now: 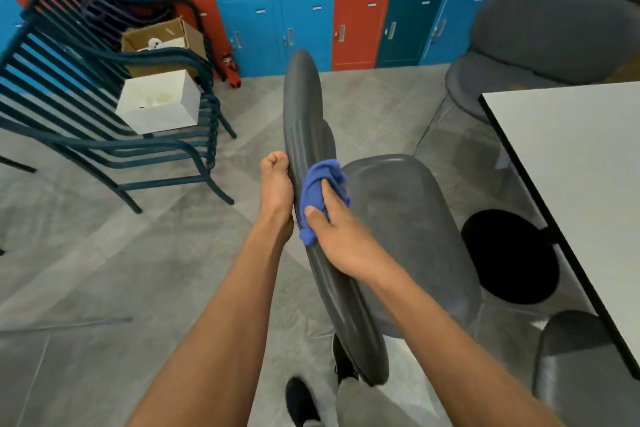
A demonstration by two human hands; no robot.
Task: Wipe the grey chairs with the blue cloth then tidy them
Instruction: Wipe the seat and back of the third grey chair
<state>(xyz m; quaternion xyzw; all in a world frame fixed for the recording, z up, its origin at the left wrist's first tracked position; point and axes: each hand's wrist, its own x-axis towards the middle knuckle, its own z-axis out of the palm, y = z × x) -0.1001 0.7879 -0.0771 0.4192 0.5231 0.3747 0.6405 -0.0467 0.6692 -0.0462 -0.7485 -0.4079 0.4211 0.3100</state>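
The grey chair (398, 218) stands on the floor (86, 270) in front of the person, its backrest seen edge-on as a long dark curve running from near the lockers (311, 3) down toward the person's feet, its seat spreading to the right of that edge. The left hand (275, 187) rests against the outer side of the backrest, its fingers curled into a closed grip at the top; whether they actually clasp the chair's edge I cannot tell. The right hand (332, 232) holds the blue cloth (318, 191), bunched up, with fingers and thumb curled round it in a firm grip, and presses it against the inner face of the backrest, just across the thin edge from the left hand.

A white desk (571, 166) fills the right side, its near-left corner close to the chair's seat. More grey chairs (554, 28) sit beyond the desk's far edge, and another (581, 367) stands by its near edge. A round black shape (509, 256) lies on the floor under the desk's left edge. To the left, a stack of dark blue slatted chairs (104, 107) carries a white box (159, 100), with a cardboard box (162, 42) behind it. A small red object (231, 71) stands at the foot of the lockers.
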